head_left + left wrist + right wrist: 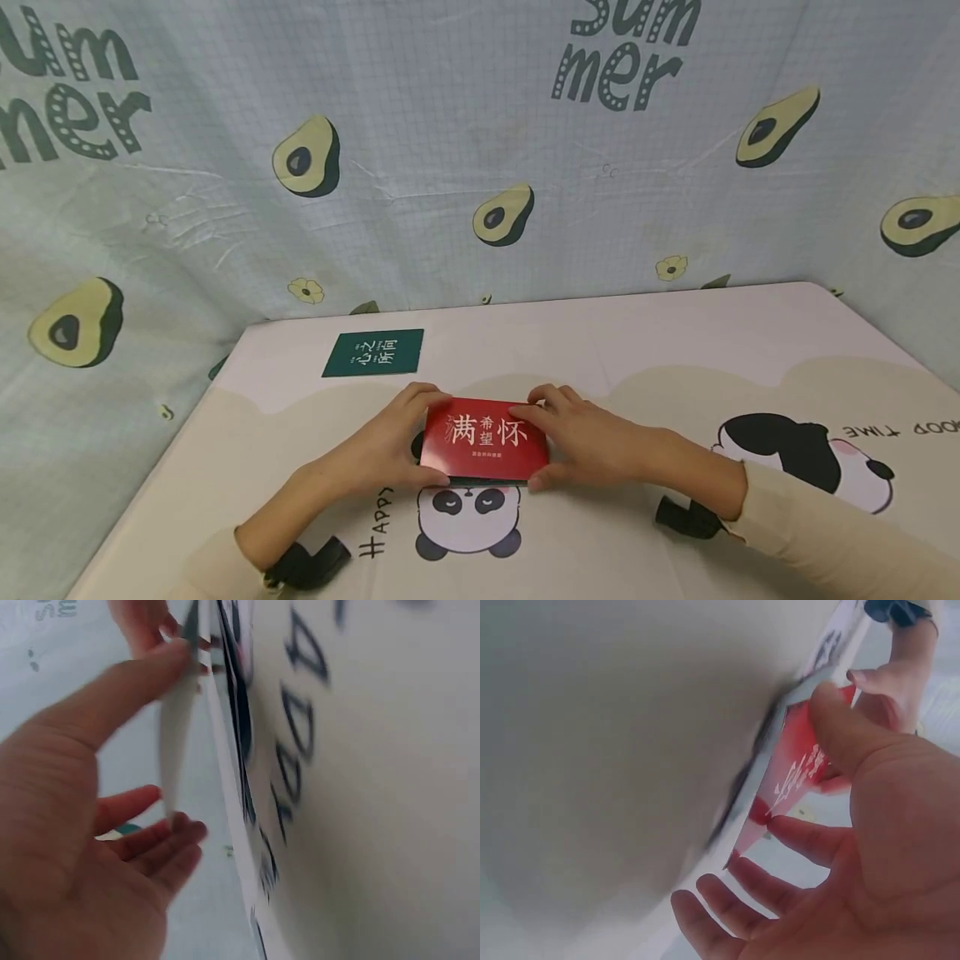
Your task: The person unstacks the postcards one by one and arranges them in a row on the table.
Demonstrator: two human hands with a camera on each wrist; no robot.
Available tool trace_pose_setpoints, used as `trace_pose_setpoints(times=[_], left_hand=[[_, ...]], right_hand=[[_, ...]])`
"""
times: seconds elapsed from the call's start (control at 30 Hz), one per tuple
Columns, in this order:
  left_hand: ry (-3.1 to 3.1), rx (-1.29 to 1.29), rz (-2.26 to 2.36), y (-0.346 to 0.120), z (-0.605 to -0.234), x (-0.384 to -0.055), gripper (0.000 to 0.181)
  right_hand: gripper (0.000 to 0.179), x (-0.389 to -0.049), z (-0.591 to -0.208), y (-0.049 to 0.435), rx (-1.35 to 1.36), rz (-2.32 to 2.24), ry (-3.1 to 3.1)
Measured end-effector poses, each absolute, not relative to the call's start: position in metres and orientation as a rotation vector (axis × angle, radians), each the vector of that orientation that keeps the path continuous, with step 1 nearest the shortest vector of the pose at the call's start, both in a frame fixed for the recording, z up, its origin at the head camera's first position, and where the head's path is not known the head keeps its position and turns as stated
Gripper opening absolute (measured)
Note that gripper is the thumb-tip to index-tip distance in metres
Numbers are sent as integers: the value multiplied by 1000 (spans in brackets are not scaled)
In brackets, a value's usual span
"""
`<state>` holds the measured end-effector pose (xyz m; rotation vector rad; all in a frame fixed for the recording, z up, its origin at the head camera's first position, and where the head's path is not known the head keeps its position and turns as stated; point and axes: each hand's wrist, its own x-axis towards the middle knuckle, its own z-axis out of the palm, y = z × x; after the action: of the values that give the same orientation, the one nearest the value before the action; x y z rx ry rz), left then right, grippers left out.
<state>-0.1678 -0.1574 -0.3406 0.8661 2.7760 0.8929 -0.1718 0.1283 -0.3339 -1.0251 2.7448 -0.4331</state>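
A red card (486, 442) with white Chinese characters is held flat between both hands, in the middle of the head view. My left hand (390, 440) pinches its left edge, thumb at the near corner and fingers at the far one. The opposite edge is gripped by my right hand (588, 437), with its index finger lying over the top face. From the left wrist, the card's pale underside (175, 739) shows raised above the table, and dark thin cards (241, 724) lie below it. The right wrist view shows the red face (791, 765) between thumb and fingers.
A dark green card (375, 353) with white characters lies at the table's back left. Panda drawings (468, 521) and lettering are printed on the pale tablecloth (600, 542). Behind the table hangs a curtain (420, 125) with avocado prints. Black straps (307, 567) sit at both wrists.
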Motion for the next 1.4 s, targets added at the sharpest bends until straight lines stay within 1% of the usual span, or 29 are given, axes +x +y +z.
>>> trace_pose_setpoints(times=[0.17, 0.43, 0.8, 1.13, 1.4], left_hand=[[2839, 887, 928, -163, -330, -174, 84], [2879, 949, 1017, -169, -324, -192, 82], [2899, 931, 1005, -174, -322, -221, 80], [2937, 811, 903, -176, -321, -250, 81], [2922, 709, 854, -172, -327, -273, 81]], right_hand=[[90, -178, -324, 130, -1028, -422, 2760], [87, -196, -313, 129, -1084, -483, 2807], [81, -229, -309, 130, -1059, -664, 2752], [72, -269, -316, 128, -1121, -684, 2758], [67, -290, -322, 122, -1117, -615, 2779]])
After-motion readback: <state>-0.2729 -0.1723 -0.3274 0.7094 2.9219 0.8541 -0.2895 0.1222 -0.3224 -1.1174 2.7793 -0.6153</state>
